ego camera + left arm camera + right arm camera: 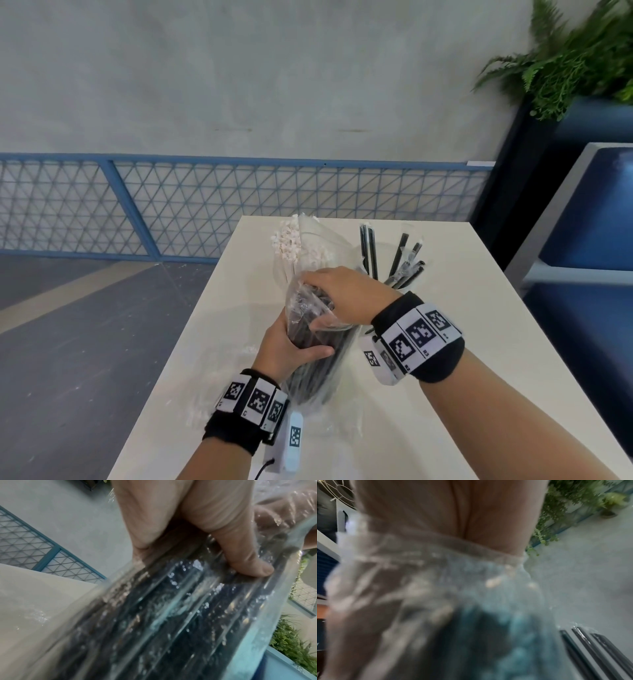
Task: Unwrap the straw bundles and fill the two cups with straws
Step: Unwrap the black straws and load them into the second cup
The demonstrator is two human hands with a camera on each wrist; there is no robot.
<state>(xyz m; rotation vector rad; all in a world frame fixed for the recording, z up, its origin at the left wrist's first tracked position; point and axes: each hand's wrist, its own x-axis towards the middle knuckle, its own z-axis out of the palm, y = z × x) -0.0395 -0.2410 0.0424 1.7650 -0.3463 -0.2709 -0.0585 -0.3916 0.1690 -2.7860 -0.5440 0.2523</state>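
Cream table (445, 394), white straws (286, 241) and black straws (394, 260) standing on it

Right cup (366, 329) hidden by right hand (342, 294).

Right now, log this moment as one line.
left hand: grips black straw bundle mid-length | right hand: grasps plastic wrap at top end | black straws in cup: few | white straws: standing behind

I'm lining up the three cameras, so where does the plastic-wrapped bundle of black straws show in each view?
Head: bundle of black straws at lower centre, gripped by left hand, right hand on top.
Left wrist: fills the centre to bottom, under the thumb.
Right wrist: blurred, lower centre.
Shared landmark: the green plant.
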